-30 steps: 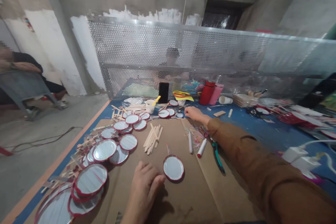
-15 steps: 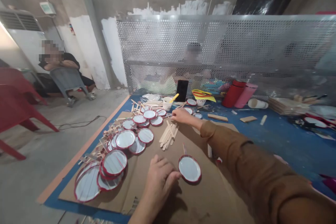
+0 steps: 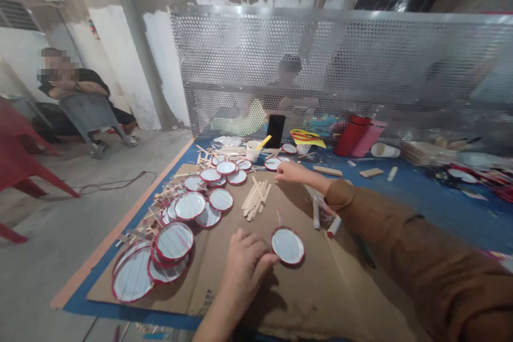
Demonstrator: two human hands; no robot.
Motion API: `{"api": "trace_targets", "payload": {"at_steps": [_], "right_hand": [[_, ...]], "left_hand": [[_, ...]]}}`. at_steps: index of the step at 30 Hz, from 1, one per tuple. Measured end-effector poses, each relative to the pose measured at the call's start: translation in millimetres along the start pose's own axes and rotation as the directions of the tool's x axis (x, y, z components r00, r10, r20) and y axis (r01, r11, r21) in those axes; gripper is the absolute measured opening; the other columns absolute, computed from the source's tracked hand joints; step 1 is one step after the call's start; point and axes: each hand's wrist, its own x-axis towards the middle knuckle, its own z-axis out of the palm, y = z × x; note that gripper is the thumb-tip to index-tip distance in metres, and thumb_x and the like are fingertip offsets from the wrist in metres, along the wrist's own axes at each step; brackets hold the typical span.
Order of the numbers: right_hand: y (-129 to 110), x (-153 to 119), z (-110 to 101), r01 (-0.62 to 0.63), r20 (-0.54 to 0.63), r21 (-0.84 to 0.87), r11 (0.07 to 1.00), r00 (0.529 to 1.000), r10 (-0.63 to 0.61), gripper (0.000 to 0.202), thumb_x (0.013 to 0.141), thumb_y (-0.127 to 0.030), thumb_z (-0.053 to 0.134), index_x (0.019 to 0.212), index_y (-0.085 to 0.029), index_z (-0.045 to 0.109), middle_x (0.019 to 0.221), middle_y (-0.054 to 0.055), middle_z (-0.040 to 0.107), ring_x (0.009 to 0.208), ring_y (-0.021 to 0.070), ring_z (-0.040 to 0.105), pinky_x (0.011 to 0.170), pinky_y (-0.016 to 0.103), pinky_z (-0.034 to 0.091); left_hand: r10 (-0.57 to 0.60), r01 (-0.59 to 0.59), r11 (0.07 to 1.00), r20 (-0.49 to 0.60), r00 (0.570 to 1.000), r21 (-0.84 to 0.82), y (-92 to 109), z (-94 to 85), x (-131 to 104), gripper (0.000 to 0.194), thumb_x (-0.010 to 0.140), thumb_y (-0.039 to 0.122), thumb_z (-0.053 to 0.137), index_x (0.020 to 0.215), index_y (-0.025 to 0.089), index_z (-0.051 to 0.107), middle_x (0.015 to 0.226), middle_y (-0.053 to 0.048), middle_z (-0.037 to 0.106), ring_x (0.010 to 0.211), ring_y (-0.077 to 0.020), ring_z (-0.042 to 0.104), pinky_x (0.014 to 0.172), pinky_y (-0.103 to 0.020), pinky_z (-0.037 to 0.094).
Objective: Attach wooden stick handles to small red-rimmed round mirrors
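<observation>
My left hand [image 3: 247, 261] rests on the cardboard [image 3: 320, 291], fingers loosely bent and the thumb apart, holding nothing. The thumb tip lies close to the rim of a white disc with a red edge [image 3: 287, 246], which has a thin stick at its top. My right hand [image 3: 293, 172] reaches to the far side, its fingers closed at the edge of other red-rimmed discs [image 3: 273, 164]; what they pinch is hidden. Between the hands lies a small pile of flat wooden sticks [image 3: 255, 200]. Many similar discs on sticks [image 3: 175, 240] overlap along the left.
A cup with a yellow handle [image 3: 253, 152], a phone [image 3: 276, 131], and red and pink bottles [image 3: 351, 136] stand before a perforated metal screen [image 3: 240, 64]. White tubes [image 3: 316, 212] lie beside my right sleeve. A person [image 3: 86, 83] sits at left; another is behind the screen.
My right hand has moved right along the far discs, away from the stick pile, uncovering a disc and the white tubes. My left hand stays almost still. The view has shifted slightly.
</observation>
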Motion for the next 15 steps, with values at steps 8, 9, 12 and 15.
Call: {"api": "trace_targets", "payload": {"at_steps": [8, 9, 12, 15], "right_hand": [[53, -117, -48, -0.216, 0.024, -0.124, 0.968, 0.975, 0.221, 0.018, 0.078, -0.027, 0.058, 0.090, -0.023, 0.071, 0.089, 0.005, 0.070, 0.084, 0.0192, 0.062, 0.066, 0.023, 0.038], [58, -132, -54, -0.257, 0.017, -0.145, 0.955, 0.965, 0.263, 0.018, 0.078, -0.027, 0.058, 0.090, -0.023, 0.070, 0.089, 0.005, 0.070, 0.084, 0.0197, 0.062, 0.066, 0.023, 0.038], [64, -167, -61, -0.341, -0.019, -0.104, 0.934, 0.940, 0.341, 0.017, 0.077, -0.027, 0.059, 0.087, -0.020, 0.070, 0.087, 0.005, 0.069, 0.082, 0.0191, 0.062, 0.064, 0.022, 0.036], [48, -186, -51, -0.326, -0.145, 0.088, 0.941, 0.931, 0.335, 0.015, 0.080, -0.027, 0.057, 0.086, -0.019, 0.069, 0.087, 0.003, 0.069, 0.079, 0.0156, 0.061, 0.062, 0.020, 0.035]], "left_hand": [[-0.051, 0.049, 0.998, 0.039, 0.998, 0.049, -4, -5.8, 0, 0.040, 0.090, 0.037, 0.037, 0.062, 0.020, 0.059, 0.066, -0.003, 0.063, 0.066, -0.0171, 0.050, 0.067, -0.030, 0.035], [-0.085, 0.083, 0.995, 0.041, 0.996, 0.050, -4, -6.5, 1, 0.040, 0.090, 0.037, 0.037, 0.062, 0.021, 0.059, 0.065, -0.003, 0.063, 0.066, -0.0173, 0.051, 0.066, -0.030, 0.036], [-0.240, 0.237, 0.970, 0.080, 0.967, 0.048, -5, -8.0, 1, 0.039, 0.087, 0.042, 0.037, 0.067, 0.021, 0.063, 0.068, -0.003, 0.065, 0.071, -0.0188, 0.057, 0.065, -0.027, 0.040], [-0.354, 0.351, 0.935, 0.108, 0.929, 0.049, -4, -8.4, 1, 0.041, 0.082, 0.049, 0.038, 0.068, 0.021, 0.064, 0.066, -0.003, 0.066, 0.066, -0.0188, 0.060, 0.061, -0.025, 0.042]]}}
